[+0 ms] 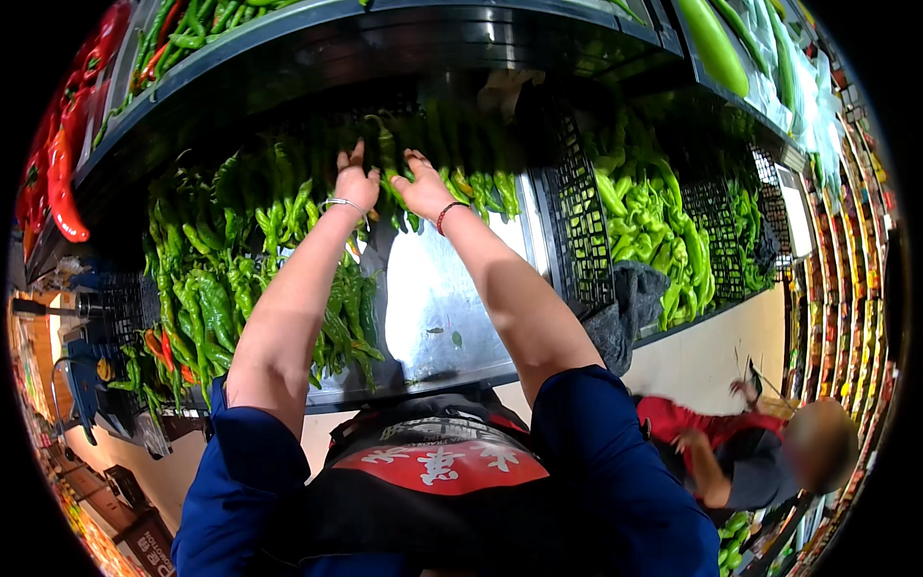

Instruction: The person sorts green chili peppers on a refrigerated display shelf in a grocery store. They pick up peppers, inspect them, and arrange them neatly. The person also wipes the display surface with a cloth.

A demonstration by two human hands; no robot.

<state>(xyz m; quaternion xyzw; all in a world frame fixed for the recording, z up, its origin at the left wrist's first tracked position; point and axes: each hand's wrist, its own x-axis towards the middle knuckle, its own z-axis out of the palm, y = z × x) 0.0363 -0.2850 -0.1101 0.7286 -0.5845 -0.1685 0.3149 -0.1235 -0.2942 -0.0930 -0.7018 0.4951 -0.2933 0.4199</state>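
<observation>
Long green chili peppers (288, 209) lie in rows on a metal display shelf (440, 288) before me. My left hand (357, 182) reaches to the back rows, palm down, fingers spread over the peppers. Beside it, my right hand (425, 189) is also spread, its thumb towards the left hand. Between the two hands one green pepper (386, 148) points away from me; whether a finger presses on it is hard to tell. Shadow under the upper shelf hides much of the back row. At the front left, a heap of peppers (209, 310) includes a few red ones.
An upper shelf edge (404, 32) overhangs my hands. To the right, a black plastic mesh divider (577, 209) borders lighter green peppers (652, 231), with a dark cloth (627, 310) at its front end. A person (728, 440) is behind me on the right.
</observation>
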